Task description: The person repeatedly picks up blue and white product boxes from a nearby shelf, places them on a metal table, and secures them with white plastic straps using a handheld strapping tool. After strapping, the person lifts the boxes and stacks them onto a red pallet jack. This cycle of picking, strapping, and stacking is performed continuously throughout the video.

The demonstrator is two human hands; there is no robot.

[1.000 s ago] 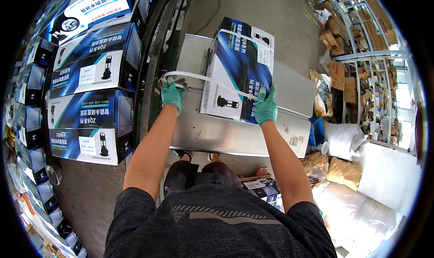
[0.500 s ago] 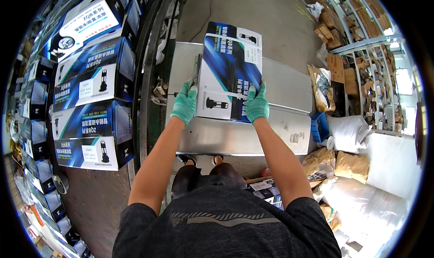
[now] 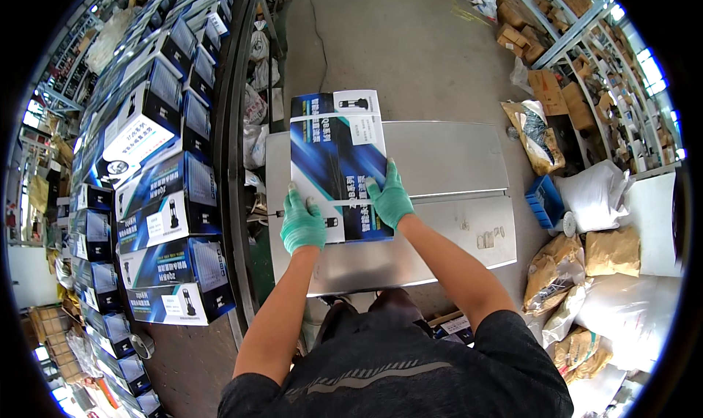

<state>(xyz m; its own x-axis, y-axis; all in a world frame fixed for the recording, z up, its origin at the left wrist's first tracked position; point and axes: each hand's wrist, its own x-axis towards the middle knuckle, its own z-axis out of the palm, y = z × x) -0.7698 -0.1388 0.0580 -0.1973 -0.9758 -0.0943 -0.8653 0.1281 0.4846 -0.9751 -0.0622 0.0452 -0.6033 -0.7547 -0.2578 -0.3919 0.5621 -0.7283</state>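
Observation:
A long blue, black and white printed carton [image 3: 337,154] with pale bands across it lies over the left part of a silver metal worktable [image 3: 447,158]. Its far end reaches past the table's far edge. My left hand [image 3: 302,222], in a green glove, grips the carton's near left side, thumb over the top. On the opposite side my right hand [image 3: 392,200], gloved the same way, presses the right edge with fingers pointing away from me. The carton sits clamped between both hands; its underside is hidden.
Stacked cartons of similar print [image 3: 172,205] stand to my left, beyond a dark metal rail [image 3: 231,125]. Right of the table are a blue bin [image 3: 544,202], white sacks [image 3: 597,191] and brown paper packages [image 3: 614,252]. Shelving with cardboard boxes [image 3: 545,88] lines the far right.
The carton has shifted left on the worktable and now lies straighter, covering a metal piece seen beside it before. Both hands have moved with it. My view has also shifted.

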